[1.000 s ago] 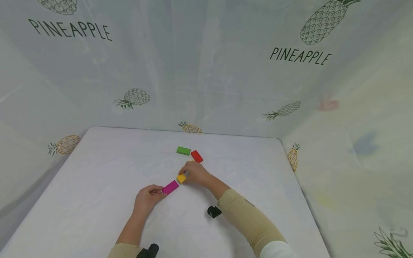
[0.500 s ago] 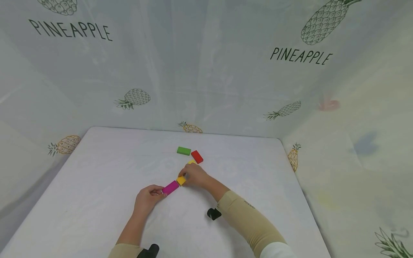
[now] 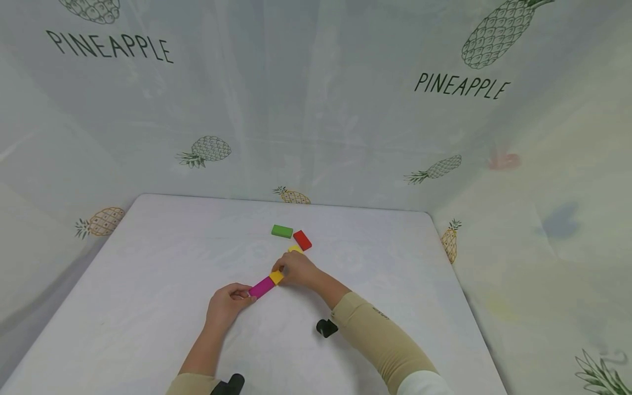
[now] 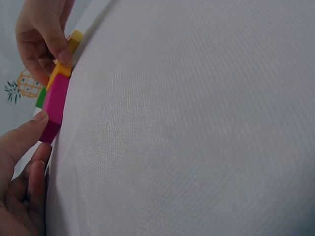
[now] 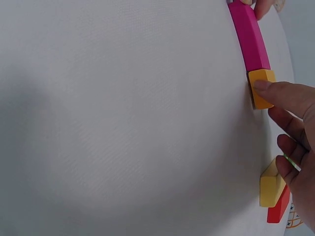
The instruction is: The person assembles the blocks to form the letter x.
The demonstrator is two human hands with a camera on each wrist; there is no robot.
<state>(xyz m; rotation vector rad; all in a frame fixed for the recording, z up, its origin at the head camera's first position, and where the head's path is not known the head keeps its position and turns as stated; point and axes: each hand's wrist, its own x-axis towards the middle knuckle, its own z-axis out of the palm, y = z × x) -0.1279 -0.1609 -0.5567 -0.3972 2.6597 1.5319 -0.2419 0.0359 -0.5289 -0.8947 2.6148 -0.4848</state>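
My left hand (image 3: 225, 307) pinches the near end of a magenta block (image 3: 261, 287) lying on the white table; its thumb shows on the block's side in the left wrist view. My right hand (image 3: 298, 268) pinches an orange-yellow block (image 3: 276, 277) between thumb and fingers. The two blocks touch end to end in one slanting line, as the right wrist view also shows. Just past my right hand lies a pale yellow block (image 5: 271, 186), partly hidden by the hand in the head view.
A red block (image 3: 303, 240) and a green block (image 3: 282, 231) lie farther back on the table (image 3: 148, 274). A pineapple-printed cloth (image 3: 316, 109) hangs behind the table's far edge. Black wrist devices (image 3: 327, 328) sit on both arms.
The orange-yellow block has moved toward the magenta block, closing the small gap between them. The pale yellow block shows more beyond my right hand. My left hand stays nearly still.
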